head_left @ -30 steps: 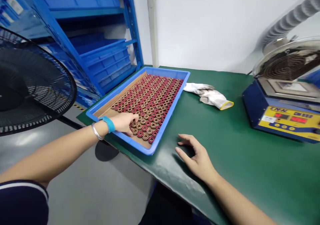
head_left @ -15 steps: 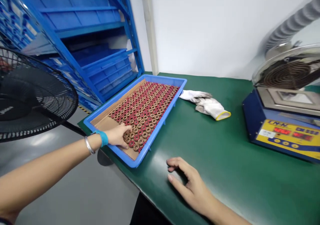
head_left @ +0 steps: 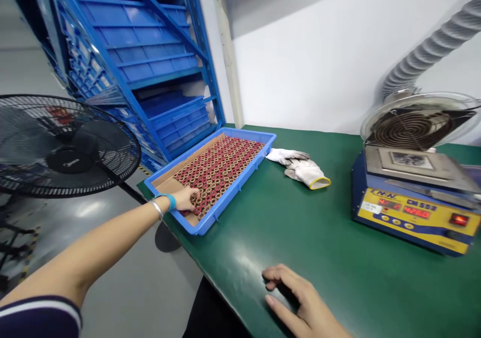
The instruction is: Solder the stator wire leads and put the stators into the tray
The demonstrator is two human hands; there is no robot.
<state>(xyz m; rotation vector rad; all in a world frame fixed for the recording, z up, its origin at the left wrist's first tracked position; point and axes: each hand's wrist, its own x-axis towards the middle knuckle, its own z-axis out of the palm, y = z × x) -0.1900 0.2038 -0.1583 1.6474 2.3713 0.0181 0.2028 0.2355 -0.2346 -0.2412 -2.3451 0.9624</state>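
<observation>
In the near end of a shallow blue tray (head_left: 244, 190), my left hand (head_left: 185, 199) is curled over the round parts, its thumb and fingers around one at the edge of the rows. The round parts (head_left: 221, 170) look like small wound motor cores, red and copper-coloured with a spoked pattern. They lie packed side by side on a cardboard liner (head_left: 168, 185). The hand partly hides the ones under it. My right hand (head_left: 300, 298) rests low over the green table, holding nothing, with its thumb apart from the bent fingers.
White work gloves (head_left: 300, 167) lie right of the tray on the green table (head_left: 255, 248). A blue and yellow heating unit (head_left: 413, 213) with lit red digits stands at right, below a grey duct (head_left: 432, 42). A black fan (head_left: 69, 152) and blue shelving (head_left: 150, 52) are at left.
The camera view has shifted, bringing more of the heating unit and fan into sight. My left hand stays at the tray's near end; my right hand remains over the table, still empty.
</observation>
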